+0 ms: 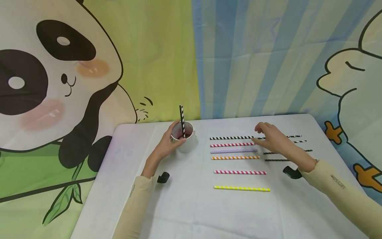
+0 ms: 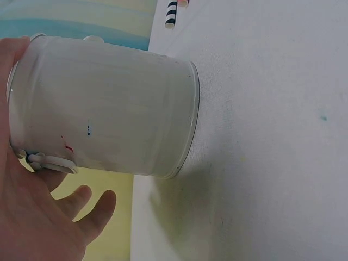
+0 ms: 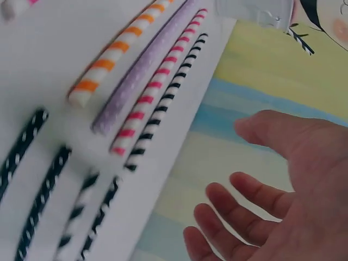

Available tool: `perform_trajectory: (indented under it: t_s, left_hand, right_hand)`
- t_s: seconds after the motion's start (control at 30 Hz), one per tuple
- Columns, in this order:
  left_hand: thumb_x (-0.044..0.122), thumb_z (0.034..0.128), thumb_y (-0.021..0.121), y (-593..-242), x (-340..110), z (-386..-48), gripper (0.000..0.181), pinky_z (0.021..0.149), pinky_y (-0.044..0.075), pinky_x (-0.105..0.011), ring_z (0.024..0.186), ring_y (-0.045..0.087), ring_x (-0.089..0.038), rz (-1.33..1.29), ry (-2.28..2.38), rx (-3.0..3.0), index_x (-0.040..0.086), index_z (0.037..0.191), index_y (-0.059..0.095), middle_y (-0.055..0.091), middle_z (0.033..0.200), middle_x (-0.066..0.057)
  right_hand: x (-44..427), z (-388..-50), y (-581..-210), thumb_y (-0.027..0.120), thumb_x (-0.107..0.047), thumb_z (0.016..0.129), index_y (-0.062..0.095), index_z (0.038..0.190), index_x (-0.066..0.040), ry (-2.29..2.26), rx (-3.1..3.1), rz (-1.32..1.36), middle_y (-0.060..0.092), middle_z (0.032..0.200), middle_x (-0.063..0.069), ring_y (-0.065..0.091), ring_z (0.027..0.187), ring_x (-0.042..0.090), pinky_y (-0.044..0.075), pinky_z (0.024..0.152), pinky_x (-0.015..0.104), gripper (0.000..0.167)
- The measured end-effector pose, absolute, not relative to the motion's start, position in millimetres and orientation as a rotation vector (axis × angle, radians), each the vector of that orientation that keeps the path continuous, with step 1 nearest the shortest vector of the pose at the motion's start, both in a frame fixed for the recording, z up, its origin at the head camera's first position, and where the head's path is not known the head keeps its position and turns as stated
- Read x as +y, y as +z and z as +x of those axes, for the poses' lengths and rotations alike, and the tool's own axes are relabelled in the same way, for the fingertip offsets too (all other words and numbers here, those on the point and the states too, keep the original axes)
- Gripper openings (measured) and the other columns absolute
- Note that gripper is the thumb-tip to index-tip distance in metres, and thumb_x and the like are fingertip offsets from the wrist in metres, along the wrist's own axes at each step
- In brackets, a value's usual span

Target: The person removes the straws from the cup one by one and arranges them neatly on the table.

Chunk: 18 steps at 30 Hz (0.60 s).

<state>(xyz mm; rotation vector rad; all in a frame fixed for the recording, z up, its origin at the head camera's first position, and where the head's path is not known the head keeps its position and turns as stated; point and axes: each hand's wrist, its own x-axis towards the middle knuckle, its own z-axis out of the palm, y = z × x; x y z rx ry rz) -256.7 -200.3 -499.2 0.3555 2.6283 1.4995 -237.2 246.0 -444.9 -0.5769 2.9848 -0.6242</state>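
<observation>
My left hand (image 1: pixel 164 143) grips a white metal bucket (image 1: pixel 188 143) near its rim, at the table's far side. The left wrist view shows the bucket's (image 2: pixel 114 103) side, with a small handle lug close to the fingers. Dark paper straws (image 1: pixel 182 121), at least one black-and-white striped, stand inside it. My right hand (image 1: pixel 274 138) is held over the straws at the right with nothing between thumb and fingers. Beneath and near it lie a black-and-white striped straw (image 1: pixel 231 137), a red-striped straw (image 1: pixel 232 145) and several dark patterned straws (image 3: pixel 43 204).
Nearer on the white table (image 1: pixel 185 205) lie a purple straw (image 1: pixel 234 151), an orange-striped straw (image 1: pixel 235 158), a pink-striped straw (image 1: pixel 240 172) and a yellow straw (image 1: pixel 242 189). A printed cloth backdrop (image 1: pixel 167 59) hangs behind the table's far edge.
</observation>
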Motion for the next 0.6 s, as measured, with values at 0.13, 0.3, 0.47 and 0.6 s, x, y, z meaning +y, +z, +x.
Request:
perform_trajectory:
  t_s: [0.13, 0.3, 0.47, 0.6]
  left_hand:
    - [0.042, 0.0901, 0.073, -501, -200, -257, 0.086, 0.120, 0.024, -0.060, 0.149, 0.029, -0.030, 0.374, 1.512, 2.626, 0.036, 0.158, 0.022, 0.031, 0.162, -0.007]
    - [0.041, 0.0910, 0.072, -503, -200, -259, 0.083, 0.120, 0.023, -0.060, 0.150, 0.029, -0.029, 0.384, 1.527, 2.622, 0.040, 0.157, 0.023, 0.031, 0.162, -0.006]
    - [0.040, 0.0911, 0.073, -503, -201, -259, 0.081, 0.120, 0.022, -0.061, 0.149, 0.029, -0.031, 0.396, 1.543, 2.617, 0.042, 0.156, 0.023, 0.031, 0.162, -0.007]
    - [0.041, 0.0909, 0.073, -503, -201, -259, 0.082, 0.120, 0.023, -0.060, 0.149, 0.031, -0.029, 0.393, 1.535, 2.624, 0.042, 0.156, 0.023, 0.031, 0.162, -0.006]
  right_hand:
    - [239, -246, -450, 0.068, -0.022, 0.096, 0.056, 0.119, 0.002, -0.888, 2.873, -0.567, 0.060, 0.118, 0.023, 0.057, 0.112, 0.040, 0.048, 0.095, 0.056, 0.035]
    - [229, -254, -456, 0.063, -0.029, 0.099, 0.055, 0.121, -0.001, -1.068, 2.796, -0.475, 0.060, 0.123, 0.020, 0.058, 0.115, 0.037, 0.049, 0.093, 0.051, 0.037]
    - [215, -261, -460, 0.059, -0.030, 0.101, 0.056, 0.123, -0.005, -1.199, 2.687, -0.431, 0.061, 0.123, 0.015, 0.059, 0.117, 0.033, 0.050, 0.090, 0.044, 0.033]
    - [201, -265, -462, 0.057, -0.029, 0.102, 0.056, 0.123, -0.004, -1.319, 2.615, -0.420, 0.060, 0.124, 0.015, 0.057, 0.119, 0.034, 0.049, 0.093, 0.043, 0.033]
